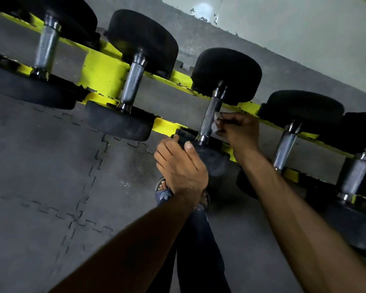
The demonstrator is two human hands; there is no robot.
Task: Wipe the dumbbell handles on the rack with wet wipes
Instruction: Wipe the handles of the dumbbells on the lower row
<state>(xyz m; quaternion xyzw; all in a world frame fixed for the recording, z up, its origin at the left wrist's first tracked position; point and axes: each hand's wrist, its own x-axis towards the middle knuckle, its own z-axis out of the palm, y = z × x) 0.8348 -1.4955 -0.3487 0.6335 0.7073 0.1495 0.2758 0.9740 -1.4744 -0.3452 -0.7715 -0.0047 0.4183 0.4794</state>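
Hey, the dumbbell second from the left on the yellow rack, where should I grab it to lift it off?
Probably the knurled metal handle, at its middle, coming from above. It bridges the open gap between the yellow rails, bare and narrow, while the wide black end weights sit on those rails.

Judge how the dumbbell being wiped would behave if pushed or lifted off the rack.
Probably heavy for its size: thick black end weights on a short steel handle. Its round ends look apt to roll, perhaps why the left hand grips the near end. The knurled handle should resist slipping under the wipe.
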